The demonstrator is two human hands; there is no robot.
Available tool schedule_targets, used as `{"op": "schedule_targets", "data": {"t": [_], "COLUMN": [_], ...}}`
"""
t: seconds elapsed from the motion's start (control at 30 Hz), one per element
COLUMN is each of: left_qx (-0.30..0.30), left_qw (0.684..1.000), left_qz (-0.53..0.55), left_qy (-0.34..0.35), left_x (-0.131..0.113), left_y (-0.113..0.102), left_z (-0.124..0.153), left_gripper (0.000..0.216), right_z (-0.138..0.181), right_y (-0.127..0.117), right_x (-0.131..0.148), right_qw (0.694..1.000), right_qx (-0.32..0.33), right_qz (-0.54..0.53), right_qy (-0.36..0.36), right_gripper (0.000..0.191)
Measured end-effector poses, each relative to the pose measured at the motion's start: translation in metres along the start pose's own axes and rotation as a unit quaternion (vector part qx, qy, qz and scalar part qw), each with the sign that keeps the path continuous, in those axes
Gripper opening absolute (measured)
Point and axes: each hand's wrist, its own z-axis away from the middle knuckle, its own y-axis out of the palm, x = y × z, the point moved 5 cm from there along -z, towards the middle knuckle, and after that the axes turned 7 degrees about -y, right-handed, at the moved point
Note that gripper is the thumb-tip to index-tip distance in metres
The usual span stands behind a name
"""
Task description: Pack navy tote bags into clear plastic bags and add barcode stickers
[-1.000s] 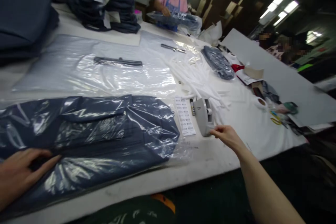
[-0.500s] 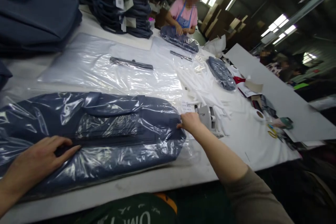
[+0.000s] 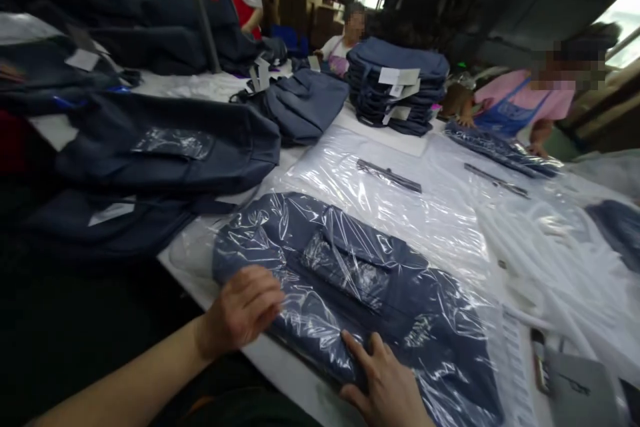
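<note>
A dark blue fabric bag [image 3: 320,320] lies flat in a clear plastic sleeve on the table before me. My left hand [image 3: 245,310] is over its near left edge, fingers curled and slightly blurred; their inner side is hidden, so I cannot tell if they grip the plastic. My right hand [image 3: 385,377] rests on the near side of the bag, thumb and fingers apart, pressing on the shiny wrapping. Beyond the bag lie flat clear plastic sleeves [image 3: 330,157], with a dark strip [image 3: 390,175] showing on them.
Unwrapped blue bags [image 3: 170,140] lie to the left. A stack of folded bags [image 3: 395,80] with white tags stands at the back. On the right are white strips [image 3: 540,280] and a grey device [image 3: 583,387]. A co-worker in pink [image 3: 520,103] handles another wrapped bag [image 3: 500,147].
My view has swung left. My right hand has left the bag's right end and now lies on its near side. My left hand has lifted off the middle, its fingers curled.
</note>
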Motion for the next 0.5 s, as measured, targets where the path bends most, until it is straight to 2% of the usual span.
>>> {"op": "schedule_targets", "data": {"t": [0.07, 0.1, 0.17, 0.23, 0.3, 0.4, 0.5], "left_qx": [0.066, 0.106, 0.165, 0.204, 0.245, 0.285, 0.302], "left_qw": [0.996, 0.991, 0.972, 0.953, 0.94, 0.929, 0.922], "left_qz": [-0.042, -0.083, -0.163, -0.196, -0.19, -0.177, -0.18], "left_qy": [0.033, 0.024, -0.036, -0.108, -0.143, -0.156, -0.161], "left_x": [-0.011, -0.007, 0.016, 0.046, 0.067, 0.078, 0.08], "left_y": [-0.008, -0.008, -0.004, 0.0, 0.005, 0.011, 0.014], "left_z": [0.026, 0.035, 0.046, 0.047, 0.043, 0.038, 0.039], "left_gripper": [0.038, 0.05, 0.064, 0.062, 0.058, 0.059, 0.06], "right_z": [0.003, 0.005, 0.008, 0.007, 0.005, 0.006, 0.025], "right_y": [-0.005, -0.007, -0.007, -0.004, 0.0, 0.005, 0.003], "right_x": [-0.002, -0.002, -0.003, -0.005, -0.006, -0.009, -0.025], "right_qw": [1.0, 1.0, 1.0, 1.0, 0.999, 0.998, 0.987], "right_qx": [0.008, 0.007, -0.001, -0.012, -0.019, -0.028, -0.057], "right_qz": [-0.002, 0.0, 0.004, 0.001, -0.009, -0.041, -0.132], "right_qy": [-0.006, -0.007, -0.01, -0.02, -0.03, -0.035, -0.066], "right_gripper": [0.074, 0.072, 0.071, 0.071, 0.071, 0.069, 0.061]}}
